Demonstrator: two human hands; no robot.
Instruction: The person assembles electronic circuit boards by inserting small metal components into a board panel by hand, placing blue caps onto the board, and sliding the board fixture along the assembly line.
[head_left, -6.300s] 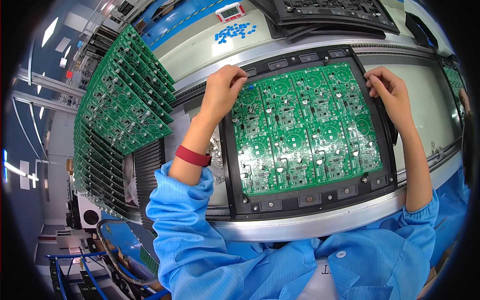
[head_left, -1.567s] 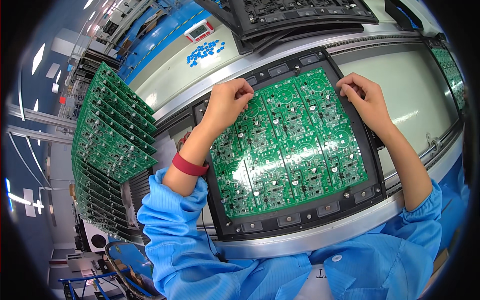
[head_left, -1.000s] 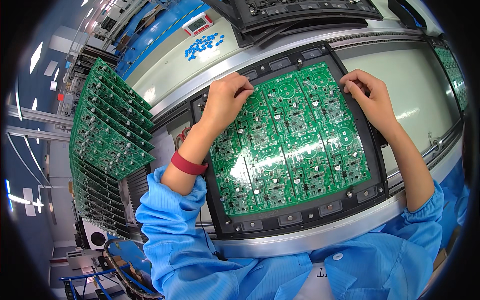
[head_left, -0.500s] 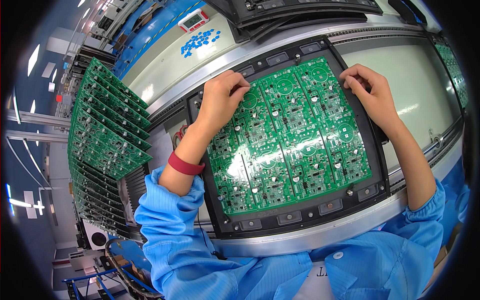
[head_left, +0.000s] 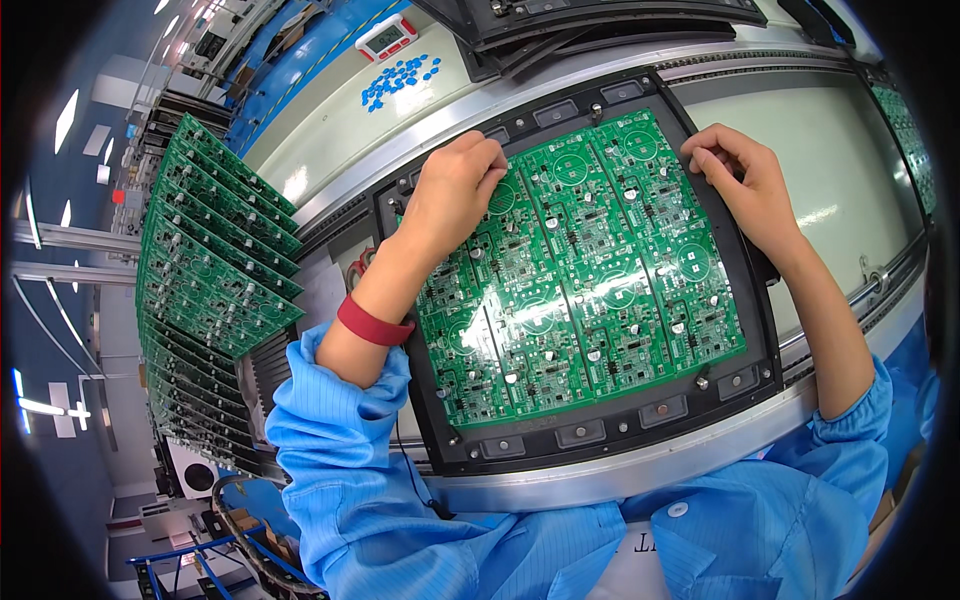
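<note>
A green circuit board panel, crowded with small components, lies flat in a black carrier frame in front of me. My left hand is over the panel's far left part, by the frame's far edge. Its fingers are curled closed with the tips pointing away, and whatever they may hold is hidden. A red wrist strap is on my left wrist. My right hand is at the frame's right edge near the far corner, thumb and fingers bent together. Anything between those fingertips is too small to make out.
Several green boards stand in a rack at the left. Small blue parts lie scattered beyond the frame, near a red-and-white timer. Stacked black carriers sit at the back. A metal conveyor rail runs along the near side.
My left hand has shifted slightly away from me and to the right, its fingers now curled with the tips turned to the far edge. The right hand has barely moved.
</note>
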